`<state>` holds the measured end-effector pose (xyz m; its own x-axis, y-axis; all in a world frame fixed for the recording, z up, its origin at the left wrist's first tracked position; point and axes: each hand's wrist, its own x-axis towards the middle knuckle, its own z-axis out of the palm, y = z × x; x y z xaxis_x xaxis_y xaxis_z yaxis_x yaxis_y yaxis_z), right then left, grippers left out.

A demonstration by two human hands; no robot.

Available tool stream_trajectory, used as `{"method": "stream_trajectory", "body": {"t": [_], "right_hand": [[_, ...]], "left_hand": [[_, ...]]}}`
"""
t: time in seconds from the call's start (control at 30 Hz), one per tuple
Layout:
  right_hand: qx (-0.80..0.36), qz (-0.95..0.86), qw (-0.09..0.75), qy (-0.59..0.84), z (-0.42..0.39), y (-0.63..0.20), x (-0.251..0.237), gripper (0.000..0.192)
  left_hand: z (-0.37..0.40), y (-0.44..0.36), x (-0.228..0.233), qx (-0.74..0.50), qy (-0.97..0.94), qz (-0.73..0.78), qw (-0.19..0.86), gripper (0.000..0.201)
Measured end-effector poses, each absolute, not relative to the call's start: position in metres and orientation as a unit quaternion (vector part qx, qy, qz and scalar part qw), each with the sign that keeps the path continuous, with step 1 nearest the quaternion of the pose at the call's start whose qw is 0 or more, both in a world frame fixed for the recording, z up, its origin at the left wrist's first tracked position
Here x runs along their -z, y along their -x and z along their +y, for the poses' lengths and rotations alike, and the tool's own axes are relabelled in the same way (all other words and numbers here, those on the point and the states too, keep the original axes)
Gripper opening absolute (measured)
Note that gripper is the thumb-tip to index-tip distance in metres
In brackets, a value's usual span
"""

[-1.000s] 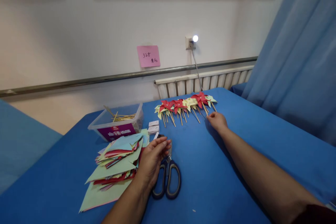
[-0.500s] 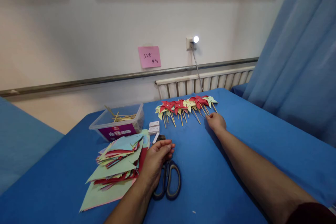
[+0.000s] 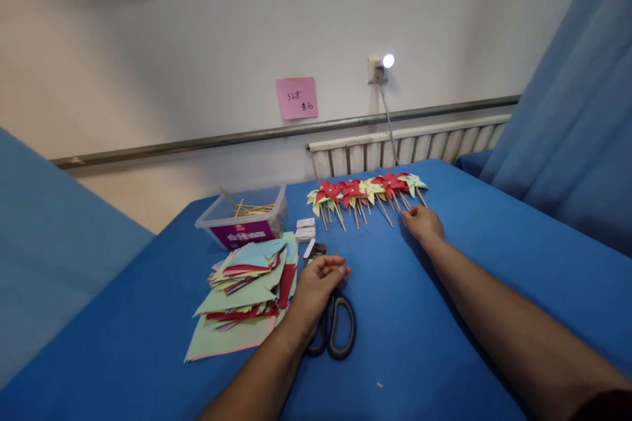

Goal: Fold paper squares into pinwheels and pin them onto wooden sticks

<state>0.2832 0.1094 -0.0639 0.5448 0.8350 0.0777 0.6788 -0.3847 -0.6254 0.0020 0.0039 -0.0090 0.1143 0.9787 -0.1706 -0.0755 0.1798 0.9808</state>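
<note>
A row of red, yellow and pale green paper pinwheels [image 3: 368, 192] on wooden sticks lies at the far side of the blue table [image 3: 444, 316]. My right hand [image 3: 422, 222] rests at the near ends of the rightmost sticks, fingers curled; whether it grips one I cannot tell. My left hand [image 3: 318, 286] lies loosely curled over the black-handled scissors [image 3: 336, 327], beside a stack of coloured paper squares [image 3: 247, 296]. It holds nothing that I can see.
A clear plastic box [image 3: 244, 218] with wooden sticks stands behind the paper stack. Small white boxes [image 3: 305, 229] lie next to it. A radiator [image 3: 405, 148], a pink note [image 3: 296, 97] and a lit plug light [image 3: 388, 61] are on the wall. Blue curtain [image 3: 573, 99] hangs right.
The view has shifted left, so everything sits further right in the picture. My right hand has drawn back slightly from the pinwheel sticks. My left hand has curled a little more over the scissors.
</note>
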Motion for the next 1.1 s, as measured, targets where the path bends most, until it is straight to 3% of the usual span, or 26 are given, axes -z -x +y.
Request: {"method": "stream_trajectory", "body": {"t": [0.33,0.47,0.5,0.6,0.7,0.8,0.97,1.1], "right_hand": [[-0.159,-0.493,0.462,0.72,0.083,-0.246,0.04,0.024],[-0.264,-0.551,0.491,0.621,0.044,-0.186,0.036,0.029],[-0.347,-0.565,0.5,0.557,0.033,-0.171,0.038,0.029],[-0.465,-0.617,0.461,0.436,0.004,-0.14,0.045,0.026],[-0.434,-0.743,0.353,0.366,-0.006,-0.133,0.052,0.012],[-0.457,-0.743,0.324,0.366,-0.001,-0.136,0.058,0.009],[-0.489,-0.703,0.342,0.387,0.01,-0.138,0.066,0.01],[-0.457,-0.727,0.333,0.39,0.011,-0.137,0.066,0.008]], "left_hand": [[-0.006,-0.007,0.006,-0.468,-0.535,0.477,0.517,0.016],[-0.006,0.002,-0.006,-0.517,-0.57,0.476,0.426,0.012],[-0.005,0.007,-0.011,-0.532,-0.58,0.479,0.389,0.012],[0.004,0.029,-0.029,-0.553,-0.607,0.513,0.25,0.013],[0.018,0.06,-0.042,-0.494,-0.62,0.593,0.143,0.014],[0.03,0.089,-0.045,-0.44,-0.62,0.641,0.103,0.012],[0.04,0.11,-0.036,-0.418,-0.611,0.664,0.108,0.028],[0.042,0.109,-0.035,-0.289,-0.656,0.696,0.045,0.022]]}}
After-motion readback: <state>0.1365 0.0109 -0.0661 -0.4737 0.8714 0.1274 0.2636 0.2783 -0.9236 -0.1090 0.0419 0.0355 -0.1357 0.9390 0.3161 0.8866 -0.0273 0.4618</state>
